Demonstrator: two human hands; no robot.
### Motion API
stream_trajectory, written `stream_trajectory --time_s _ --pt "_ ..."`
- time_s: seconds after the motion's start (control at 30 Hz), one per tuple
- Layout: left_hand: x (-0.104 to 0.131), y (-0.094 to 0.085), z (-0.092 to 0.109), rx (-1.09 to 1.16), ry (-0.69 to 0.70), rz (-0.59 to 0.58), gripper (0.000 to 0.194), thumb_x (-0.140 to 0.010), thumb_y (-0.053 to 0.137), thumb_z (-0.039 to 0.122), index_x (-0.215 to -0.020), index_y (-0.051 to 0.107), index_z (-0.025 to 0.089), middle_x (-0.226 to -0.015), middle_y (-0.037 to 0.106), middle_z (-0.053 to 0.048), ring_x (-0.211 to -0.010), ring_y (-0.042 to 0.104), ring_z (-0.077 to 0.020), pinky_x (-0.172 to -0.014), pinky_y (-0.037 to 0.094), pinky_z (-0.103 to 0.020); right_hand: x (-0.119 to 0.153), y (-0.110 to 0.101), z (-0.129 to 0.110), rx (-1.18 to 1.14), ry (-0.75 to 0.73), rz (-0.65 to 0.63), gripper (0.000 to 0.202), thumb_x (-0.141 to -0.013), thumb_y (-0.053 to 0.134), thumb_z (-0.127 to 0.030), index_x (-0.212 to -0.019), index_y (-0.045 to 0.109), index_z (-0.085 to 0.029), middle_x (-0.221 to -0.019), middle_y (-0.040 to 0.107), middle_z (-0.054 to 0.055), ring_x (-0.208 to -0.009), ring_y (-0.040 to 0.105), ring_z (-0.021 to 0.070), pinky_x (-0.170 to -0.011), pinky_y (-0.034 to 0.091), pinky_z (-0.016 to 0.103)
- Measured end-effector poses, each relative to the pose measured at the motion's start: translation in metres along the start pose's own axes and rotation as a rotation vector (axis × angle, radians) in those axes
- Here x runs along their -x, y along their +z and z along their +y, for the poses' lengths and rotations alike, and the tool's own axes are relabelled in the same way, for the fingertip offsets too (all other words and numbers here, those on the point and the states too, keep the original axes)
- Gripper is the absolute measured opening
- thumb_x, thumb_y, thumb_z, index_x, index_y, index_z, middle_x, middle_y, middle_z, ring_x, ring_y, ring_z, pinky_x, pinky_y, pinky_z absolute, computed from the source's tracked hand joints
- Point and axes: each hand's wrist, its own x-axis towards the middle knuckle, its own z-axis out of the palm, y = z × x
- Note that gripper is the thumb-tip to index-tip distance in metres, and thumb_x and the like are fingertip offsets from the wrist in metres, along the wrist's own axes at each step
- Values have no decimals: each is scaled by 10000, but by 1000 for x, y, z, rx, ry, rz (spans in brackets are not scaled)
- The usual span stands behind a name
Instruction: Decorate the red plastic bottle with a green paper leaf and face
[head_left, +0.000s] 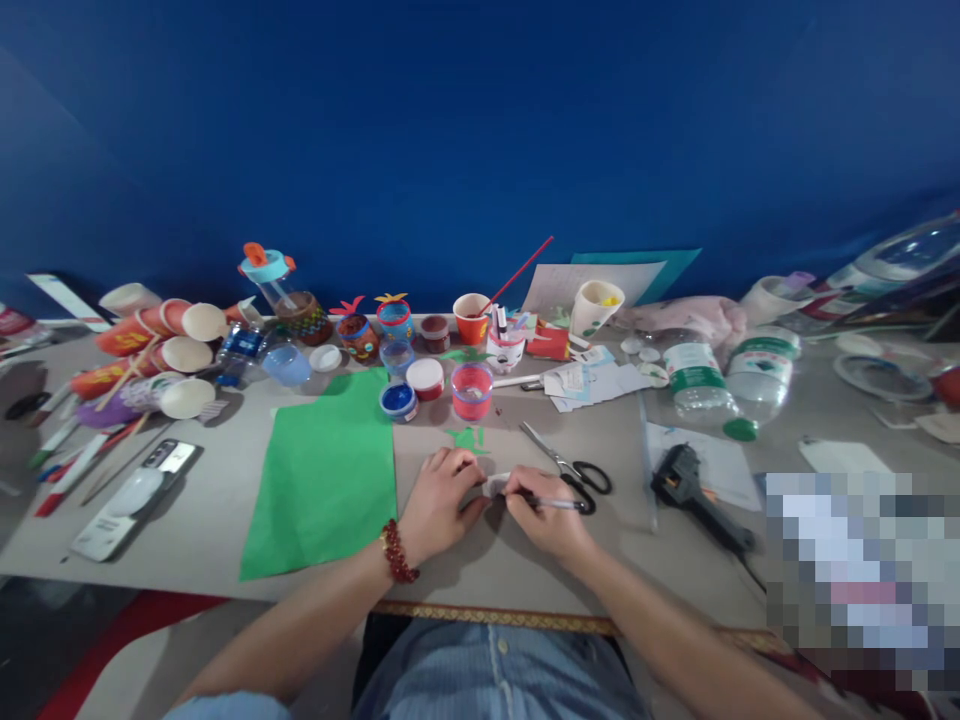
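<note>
My right hand grips a pen with its tip end against a small whitish piece, perhaps paper. The fingers of my left hand close on the left edge of that piece and steady it on the table. Just beyond my left fingers lies a green cut-out shape. Scissors with black handles rest open-bladed beside my right hand. To the left of my left hand, a large green sheet lies flat.
Paint pots, including a blue one and a red cup, stand ahead. A glue gun and plastic bottles are on the right. Leftward lie a phone and several stacked paper cups. A blue wall rises behind.
</note>
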Motion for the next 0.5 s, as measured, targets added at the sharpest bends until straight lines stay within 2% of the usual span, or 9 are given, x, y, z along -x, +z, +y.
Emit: stream_trajectory --time_s 0.17,0.3,0.37,0.5 --pt "0 1 -1 -8 -2 -14 160 -822 588 251 -981 596 229 -1084 574 -63 -1013 502 -251 -851 407 -398 4 2 6 -140 54 86 181 -824 468 -165 -661 529 -215 -552 497 -31 -504 468 132 -507 353 236" --pt "0 2 -2 -14 4 -8 203 -805 591 230 -1008 598 229 -1108 574 -66 -1024 502 -252 -863 410 -401 5 2 10 -253 149 138 110 -857 479 -183 -787 560 -209 -613 572 -20 -548 546 142 -527 407 232" --pt "0 1 -1 -10 6 -5 230 -793 593 216 -1022 595 228 -1102 578 -66 -1024 504 -254 -866 411 -403 4 -2 9 -237 162 123 76 -846 499 -180 -829 569 -206 -655 607 -9 -585 574 151 -549 424 235" --pt "0 -1 1 -3 15 0 303 -757 613 208 -1057 581 229 -1118 576 -70 -1036 501 -263 -876 410 -412 1 -13 7 -113 119 114 67 -802 529 -174 -768 580 -202 -642 587 -10 -584 541 150 -561 408 243"
